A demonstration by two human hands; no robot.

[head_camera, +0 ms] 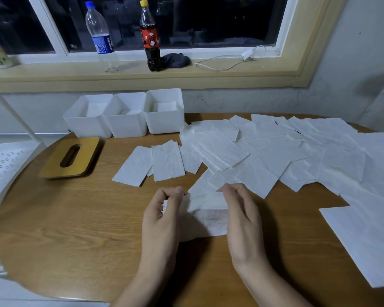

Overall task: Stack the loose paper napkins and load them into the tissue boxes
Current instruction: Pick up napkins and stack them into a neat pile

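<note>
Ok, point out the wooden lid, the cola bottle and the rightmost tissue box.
wooden lid (88, 151): head view, flat top beside slot
cola bottle (150, 39): head view, red label
rightmost tissue box (164, 122): head view, front wall

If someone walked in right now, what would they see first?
Probably the big mess of white paper napkins covering the right half of the round wooden table. Next, the left hand and right hand pinching a napkin between them at the near middle. Three open white tissue boxes stand in a row at the table's far left edge.
</note>
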